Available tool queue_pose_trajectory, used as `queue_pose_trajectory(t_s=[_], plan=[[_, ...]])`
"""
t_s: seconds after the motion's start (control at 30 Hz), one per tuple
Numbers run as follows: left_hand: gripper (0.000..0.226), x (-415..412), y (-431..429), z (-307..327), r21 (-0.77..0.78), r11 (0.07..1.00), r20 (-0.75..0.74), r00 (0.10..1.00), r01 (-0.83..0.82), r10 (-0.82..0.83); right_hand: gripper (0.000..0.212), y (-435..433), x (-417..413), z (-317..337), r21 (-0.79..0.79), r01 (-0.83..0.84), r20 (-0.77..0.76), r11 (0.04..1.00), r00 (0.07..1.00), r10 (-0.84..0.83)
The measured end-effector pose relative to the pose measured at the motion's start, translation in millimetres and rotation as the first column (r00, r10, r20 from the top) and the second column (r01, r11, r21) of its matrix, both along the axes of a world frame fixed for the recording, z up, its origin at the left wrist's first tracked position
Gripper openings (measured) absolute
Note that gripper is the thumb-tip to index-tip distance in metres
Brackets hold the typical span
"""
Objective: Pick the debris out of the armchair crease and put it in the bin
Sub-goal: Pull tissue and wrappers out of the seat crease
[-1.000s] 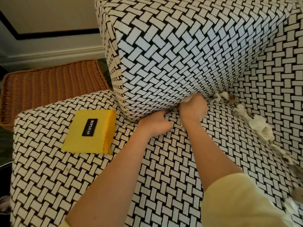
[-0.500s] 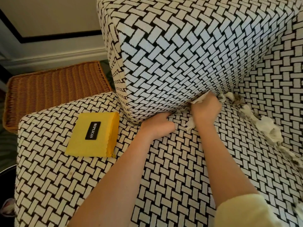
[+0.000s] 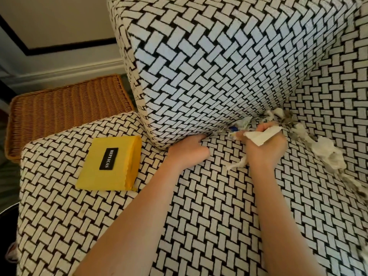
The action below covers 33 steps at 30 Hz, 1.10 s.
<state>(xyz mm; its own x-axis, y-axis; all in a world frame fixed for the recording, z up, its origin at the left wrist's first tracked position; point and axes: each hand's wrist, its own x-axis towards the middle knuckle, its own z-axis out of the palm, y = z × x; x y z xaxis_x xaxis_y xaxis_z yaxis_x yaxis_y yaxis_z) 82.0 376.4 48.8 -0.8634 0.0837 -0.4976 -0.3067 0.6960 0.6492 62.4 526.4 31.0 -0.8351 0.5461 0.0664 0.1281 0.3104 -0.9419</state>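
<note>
I look down on a black-and-white woven armchair seat with its armrest rising behind. My right hand is shut on white paper scraps just out of the crease, a shred dangling below the fist. More debris with a blue bit sits in the crease beside it, and crumpled tissue trails along the crease at right. My left hand presses its fingers into the crease under the armrest, holding nothing visible. A dark bin edge shows at the far left.
A yellow pouch with a black label lies on the seat's left part. A wicker basket stands on the floor behind the seat, against a white skirting board.
My right hand has pulled back out of the crease and to the right with paper scraps in its grip. My left hand stays at the crease.
</note>
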Motion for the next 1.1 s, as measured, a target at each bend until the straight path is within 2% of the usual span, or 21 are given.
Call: queue_pose_trajectory(t_s=[0.17, 0.3, 0.47, 0.57, 0.67, 0.8, 0.9, 1.0, 1.03, 1.1], plan=[[0.066, 1, 1, -1, -0.014, 1.0, -0.002, 1.0, -0.01, 0.01, 0.05, 6, 9, 3, -0.092, -0.013, 0.033, 0.996, 0.999, 0.016], [0.07, 1, 2, -2, -0.024, 1.0, -0.015, 1.0, -0.005, 0.005, 0.046, 10, 20, 11, -0.306, -0.119, 0.086, 0.944, 0.985, 0.152], [0.071, 0, 3, -5, -0.031, 0.999, -0.027, 0.999, -0.02, 0.019, 0.045, 14, 26, 21, -0.333, -0.275, 0.148, 0.902, 0.93, 0.337], [0.067, 1, 4, -6, -0.061, 0.997, -0.071, 0.997, -0.041, 0.036, 0.044, 21, 29, 22, -0.366, -0.341, 0.226, 0.866, 0.87, 0.438], [0.065, 3, 4, -6, -0.1, 0.994, -0.112, 0.993, -0.05, 0.039, 0.043, 35, 36, 27, -0.356, -0.474, 0.297, 0.805, 0.76, 0.578], [0.067, 3, 4, -6, -0.117, 0.992, -0.118, 0.993, -0.041, 0.027, 0.04, 50, 42, 32, -0.347, -0.552, 0.346, 0.758, 0.676, 0.651], [0.064, 10, 2, -8, -0.076, 0.996, -0.178, 0.984, -0.042, 0.028, 0.048, 52, 43, 30, -0.4, -0.616, 0.353, 0.679, 0.58, 0.734], [0.07, 16, 6, -9, 0.074, 0.997, -0.34, 0.94, 0.021, 0.005, 0.057, 53, 40, 33, -0.366, -0.67, 0.322, 0.646, 0.561, 0.763], [0.075, 17, 12, -9, 0.066, 0.995, -0.375, 0.926, 0.072, -0.042, 0.064, 54, 39, 34, -0.377, -0.679, 0.287, 0.63, 0.56, 0.777], [0.084, 12, 28, -14, -0.067, 0.985, -0.41, 0.896, 0.159, -0.172, 0.079, 56, 37, 35, -0.39, -0.7, 0.238, 0.598, 0.551, 0.8]])
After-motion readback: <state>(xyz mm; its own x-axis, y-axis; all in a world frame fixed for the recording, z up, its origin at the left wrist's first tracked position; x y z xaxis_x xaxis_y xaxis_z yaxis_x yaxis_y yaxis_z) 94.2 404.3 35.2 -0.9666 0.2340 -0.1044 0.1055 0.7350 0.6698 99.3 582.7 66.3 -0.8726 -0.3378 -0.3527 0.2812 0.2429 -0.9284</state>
